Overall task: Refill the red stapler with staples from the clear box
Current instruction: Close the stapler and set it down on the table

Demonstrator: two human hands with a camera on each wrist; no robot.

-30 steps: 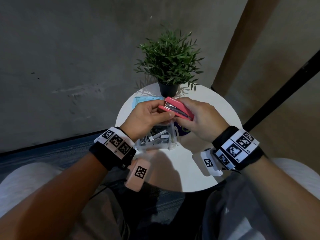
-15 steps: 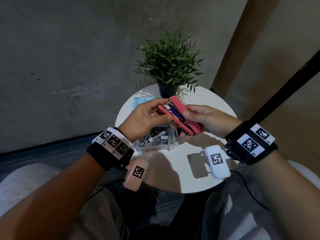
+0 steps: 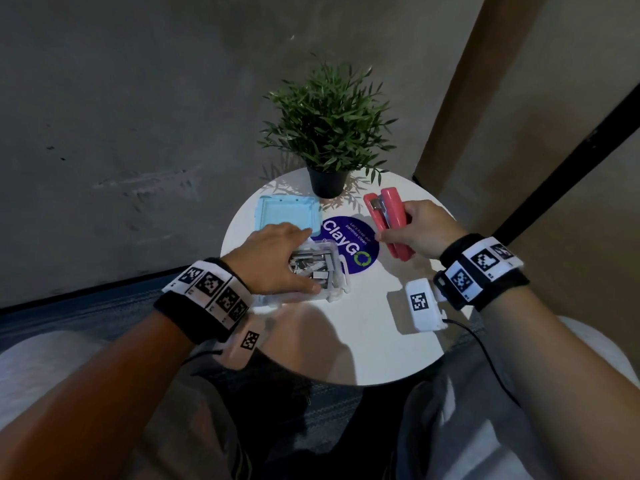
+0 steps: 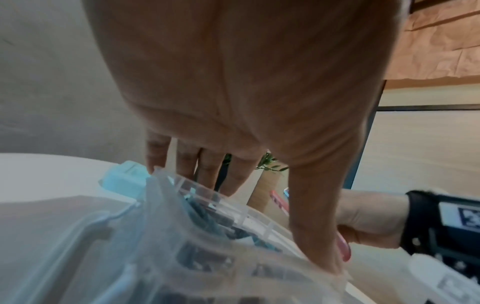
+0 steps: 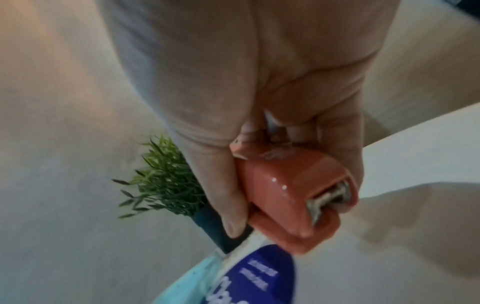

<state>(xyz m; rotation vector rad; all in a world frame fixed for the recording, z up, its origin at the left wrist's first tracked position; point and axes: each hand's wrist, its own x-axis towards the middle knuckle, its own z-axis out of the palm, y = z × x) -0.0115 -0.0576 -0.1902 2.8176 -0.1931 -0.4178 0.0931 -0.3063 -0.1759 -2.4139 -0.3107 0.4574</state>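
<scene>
The red stapler [image 3: 388,221] is gripped in my right hand [image 3: 420,233] just above the table's right side, nose pointing away toward the plant. Metal shows between its top and base at the nose [image 5: 324,202]; thumb and fingers wrap its body [image 5: 291,185]. The clear box [image 3: 334,271], open and full of loose staple strips [image 3: 310,265], sits at the table's left. My left hand [image 3: 275,259] lies over it with fairly straight fingers [image 4: 187,158] reaching its far rim and the thumb on its near rim. The clear box [image 4: 207,236] fills the lower left wrist view.
A light blue lid [image 3: 286,216] lies behind the box. A potted plant [image 3: 329,133] stands at the back of the small round white table [image 3: 363,334]. A blue round sticker [image 3: 349,244] marks the middle. Grey wall behind, my knees below the near edge.
My left hand let go of the stapler and dropped onto the clear box. My right hand carried the stapler away to the right and back, alone.
</scene>
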